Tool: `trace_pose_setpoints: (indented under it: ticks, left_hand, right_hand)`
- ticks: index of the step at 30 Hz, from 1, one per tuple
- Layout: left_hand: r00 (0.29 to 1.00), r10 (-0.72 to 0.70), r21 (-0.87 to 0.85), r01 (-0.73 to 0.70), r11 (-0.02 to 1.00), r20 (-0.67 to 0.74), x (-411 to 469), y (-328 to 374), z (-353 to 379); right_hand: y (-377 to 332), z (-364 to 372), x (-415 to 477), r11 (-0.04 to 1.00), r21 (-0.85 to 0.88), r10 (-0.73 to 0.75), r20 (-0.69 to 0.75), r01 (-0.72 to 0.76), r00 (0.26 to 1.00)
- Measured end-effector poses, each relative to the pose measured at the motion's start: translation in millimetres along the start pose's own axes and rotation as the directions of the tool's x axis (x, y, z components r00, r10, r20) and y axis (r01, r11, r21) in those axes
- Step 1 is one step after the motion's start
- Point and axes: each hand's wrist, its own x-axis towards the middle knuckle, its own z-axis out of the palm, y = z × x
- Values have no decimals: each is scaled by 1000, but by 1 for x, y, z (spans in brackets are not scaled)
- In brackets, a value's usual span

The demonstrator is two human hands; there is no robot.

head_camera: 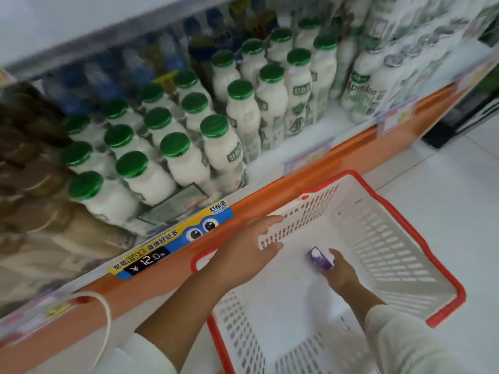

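Slotted white plastic basket, red rim, purple carton inside.
Carton pinched in right hand; left hand gripping basket wall; "¥12.0" tag at 9 o'clock.

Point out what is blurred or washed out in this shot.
Head view: the brown packs at left and the bottles at top right smear with blur; the basket floor is washed out white; the price tag and purple carton are fairly sharp.
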Motion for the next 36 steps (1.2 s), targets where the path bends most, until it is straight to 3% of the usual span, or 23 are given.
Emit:
trace_pose_setpoints:
  ticks: [5, 11, 19, 28, 36]
  left_hand:
    - [1000, -13, -94, 14, 995, 2, -53, 77, -49]
    - [997, 50, -153, -60, 986, -66, -156, 216, -155]
    - [970, 171, -130, -195, 972, -174, -299, 375, -287]
    - [822, 341, 58, -354, 933, -455, -486, 436, -396]
    - [626, 360, 239, -272, 932, -692, -636, 403, -508]
  right_hand:
    - [-70, -69, -107, 984, 117, -132, -17, 133, 991]
    - [-197, -176, -306, 930, 190, -300, -100, 314, 949]
    - [-320, -279, -531, 806, 153, -545, -187, 572, 817]
    - [-417, -315, -746, 496, 159, -838, -171, 854, 519]
    - [-501, -255, -877, 236, 59, -967, -79, 970, 241]
